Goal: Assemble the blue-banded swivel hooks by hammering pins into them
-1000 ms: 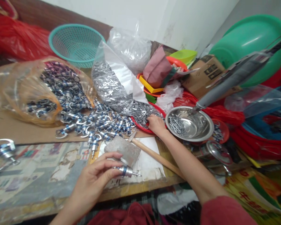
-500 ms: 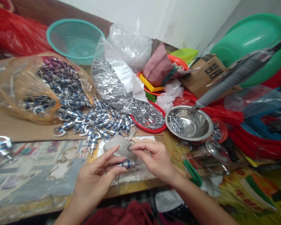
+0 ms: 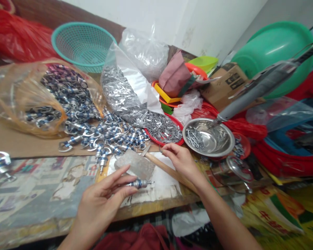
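My left hand (image 3: 101,201) pinches a small silver part with a blue band (image 3: 140,183) and holds it level, just in front of a grey stone block (image 3: 135,164). My right hand (image 3: 179,160) hovers over a hammer's wooden handle (image 3: 172,172), its thumb and forefinger pressed together near the rim of a red tray (image 3: 181,141) heaped with tiny silver pieces. Whether those fingers hold anything is too small to tell. A loose pile of the same blue-banded parts (image 3: 114,137) lies behind the block.
An orange bag (image 3: 28,100) of parts lies at the left, a clear bag (image 3: 125,93) of silver pieces behind the tray. A steel bowl (image 3: 221,146) with nails sits at the right under a grey tool (image 3: 250,92). Teal basket (image 3: 82,45) and green basin (image 3: 273,48) stand at the back.
My right hand left the red tray, came to the part in my left hand with a small ring, then drew back towards the tray. My left hand kept hold of the part.
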### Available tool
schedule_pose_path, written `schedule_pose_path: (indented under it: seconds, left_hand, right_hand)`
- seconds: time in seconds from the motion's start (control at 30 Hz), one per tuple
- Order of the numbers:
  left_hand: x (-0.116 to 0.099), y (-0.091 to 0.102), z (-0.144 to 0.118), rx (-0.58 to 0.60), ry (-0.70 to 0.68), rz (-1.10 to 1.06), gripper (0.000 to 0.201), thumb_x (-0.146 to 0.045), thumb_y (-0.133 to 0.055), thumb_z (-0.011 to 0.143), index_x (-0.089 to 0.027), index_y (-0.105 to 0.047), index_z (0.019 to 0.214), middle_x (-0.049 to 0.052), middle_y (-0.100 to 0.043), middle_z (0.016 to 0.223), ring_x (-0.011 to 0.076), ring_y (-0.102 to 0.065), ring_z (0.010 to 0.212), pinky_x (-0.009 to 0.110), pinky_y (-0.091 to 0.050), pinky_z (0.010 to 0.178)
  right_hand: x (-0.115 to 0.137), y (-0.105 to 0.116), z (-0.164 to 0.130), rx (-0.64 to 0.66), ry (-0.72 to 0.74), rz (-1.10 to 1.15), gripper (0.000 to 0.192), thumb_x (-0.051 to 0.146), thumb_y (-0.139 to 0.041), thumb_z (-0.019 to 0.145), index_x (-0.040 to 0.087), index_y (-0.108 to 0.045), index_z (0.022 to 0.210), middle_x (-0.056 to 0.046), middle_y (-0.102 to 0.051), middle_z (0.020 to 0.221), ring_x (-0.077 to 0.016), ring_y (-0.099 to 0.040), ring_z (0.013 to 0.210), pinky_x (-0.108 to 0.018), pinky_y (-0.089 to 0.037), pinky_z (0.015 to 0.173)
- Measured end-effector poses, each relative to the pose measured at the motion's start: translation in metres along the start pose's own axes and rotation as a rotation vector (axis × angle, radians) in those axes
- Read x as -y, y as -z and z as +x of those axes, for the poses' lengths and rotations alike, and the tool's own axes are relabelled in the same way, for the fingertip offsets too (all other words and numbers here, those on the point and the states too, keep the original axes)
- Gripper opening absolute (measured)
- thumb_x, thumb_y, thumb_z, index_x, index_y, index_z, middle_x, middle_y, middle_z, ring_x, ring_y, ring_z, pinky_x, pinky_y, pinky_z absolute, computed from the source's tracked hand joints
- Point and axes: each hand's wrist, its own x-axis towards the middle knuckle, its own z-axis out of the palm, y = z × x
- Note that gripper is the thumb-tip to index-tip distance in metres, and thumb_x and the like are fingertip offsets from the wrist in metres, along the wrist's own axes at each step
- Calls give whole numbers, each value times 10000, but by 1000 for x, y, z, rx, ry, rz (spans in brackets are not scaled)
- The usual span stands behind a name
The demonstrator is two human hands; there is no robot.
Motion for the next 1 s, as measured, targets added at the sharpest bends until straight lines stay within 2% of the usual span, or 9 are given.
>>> schedule_pose_path:
  seconds: [0.17, 0.27, 0.37, 0.47, 0.57, 0.67, 0.73, 0.87, 1.0]
  left_hand:
    - [-8, 8, 5, -67, -28, 309, 240, -369, -721, 581, -274, -739, 800, 10, -758, 803, 259, -687, 789, 390, -525, 813]
    - [-12, 7, 8, -22, -76, 390, 154, -378, -690, 604, -289, -750, 715, 2, -757, 788, 268, -679, 783, 390, -508, 825]
    - [-11, 3, 9, -3, -101, 363, 143, -370, -664, 634, -288, -749, 714, -3, -756, 780, 251, -677, 773, 353, -513, 806]
    - [-9, 0, 10, 34, -110, 337, 136, -364, -658, 650, -279, -743, 715, 0, -754, 785, 230, -675, 763, 315, -523, 779]
    - [-8, -3, 10, 69, -118, 269, 113, -335, -651, 665, -255, -729, 681, 12, -749, 796, 210, -674, 763, 271, -536, 733]
    - [-10, -6, 8, 72, -147, 216, 99, -298, -640, 675, -237, -713, 647, 20, -743, 786, 196, -670, 760, 249, -541, 707]
    - [-11, -6, 7, 69, -160, 211, 98, -285, -633, 681, -233, -710, 650, 22, -741, 781, 195, -669, 761, 248, -543, 701]
    - [-11, 0, 4, 38, -154, 223, 96, -275, -632, 681, -233, -718, 671, 23, -745, 784, 199, -673, 764, 257, -546, 700]
    - [-8, 6, 4, 31, -126, 211, 92, -276, -649, 670, -239, -729, 695, 15, -751, 768, 195, -682, 735, 252, -552, 688]
  right_hand:
    - [-31, 60, -14, -236, -73, -310, 184, 314, -490, 814, 184, -620, 814, -26, -661, 768, -169, -599, 708, -270, -436, 657]
    - [-48, 97, -15, -389, -169, -561, 224, 352, -496, 803, 187, -641, 847, -66, -679, 801, -213, -616, 730, -304, -440, 651]
    - [-58, 114, -9, -390, -230, -838, 230, 288, -486, 803, 173, -660, 900, -121, -682, 865, -254, -620, 753, -352, -437, 660]
    - [-56, 97, 3, -250, -116, -827, 226, 233, -476, 813, 175, -663, 925, -110, -679, 910, -235, -621, 804, -349, -450, 717]
    - [-49, 55, 24, -78, 6, -734, 202, 239, -483, 835, 219, -664, 922, -38, -674, 941, -170, -608, 874, -265, -445, 787]
    - [-48, 15, 55, -7, 6, -702, 234, 196, -504, 825, 200, -631, 1021, -67, -637, 1023, -173, -579, 949, -256, -423, 815]
    - [-52, -1, 76, 0, -44, -693, 206, 176, -539, 793, 168, -651, 966, -102, -633, 996, -201, -580, 934, -280, -423, 797]
    - [-61, -11, 97, -25, -113, -633, 119, 149, -560, 757, 163, -677, 771, -96, -644, 864, -215, -593, 860, -305, -425, 764]
    - [-59, -4, 92, -141, -98, -504, 133, 167, -525, 790, 164, -653, 829, -99, -629, 896, -237, -559, 931, -370, -396, 838]
